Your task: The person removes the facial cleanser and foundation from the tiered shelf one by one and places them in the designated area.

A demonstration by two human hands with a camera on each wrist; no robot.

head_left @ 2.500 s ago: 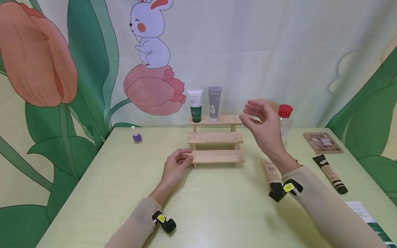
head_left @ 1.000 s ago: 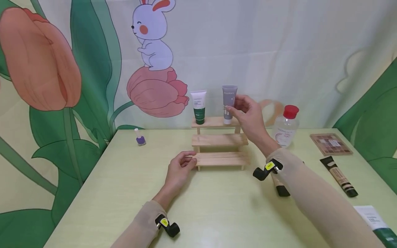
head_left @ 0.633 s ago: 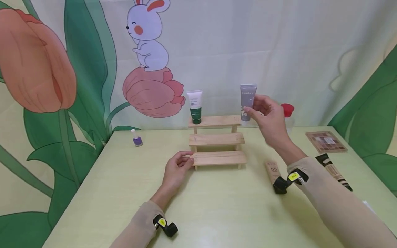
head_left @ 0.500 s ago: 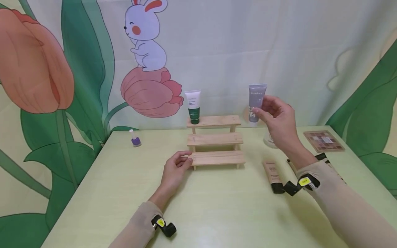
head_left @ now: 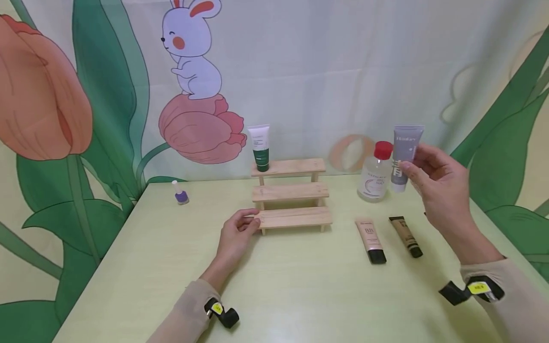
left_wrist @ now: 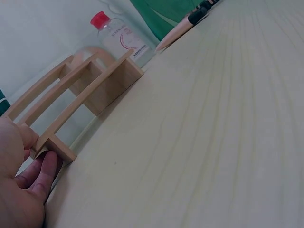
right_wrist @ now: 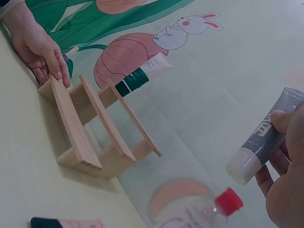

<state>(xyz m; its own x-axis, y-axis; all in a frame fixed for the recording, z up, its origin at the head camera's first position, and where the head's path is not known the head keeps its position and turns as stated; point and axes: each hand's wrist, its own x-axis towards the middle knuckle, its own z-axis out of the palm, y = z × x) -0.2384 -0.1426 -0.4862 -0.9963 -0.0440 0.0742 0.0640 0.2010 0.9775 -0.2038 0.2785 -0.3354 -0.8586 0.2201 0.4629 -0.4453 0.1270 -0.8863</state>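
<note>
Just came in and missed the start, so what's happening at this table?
A person's right hand holds a grey tube upright in the air beside a red-capped clear bottle. The left hand grips the left end of a three-step wooden rack, whose top step carries a white and green tube. Two more tubes lie flat on the table.

On the counter (head_left: 300,295), at the middle toward the back: stepped rack (head_left: 291,194), with one tube (head_left: 259,147) upright at the left end of its top step. Left of the rack, well apart: small bottle (head_left: 180,192). Right of the rack: capped bottle (head_left: 375,172). In front of that bottle, side by side, lying flat: two tubes (head_left: 370,234) (head_left: 405,236).
</note>
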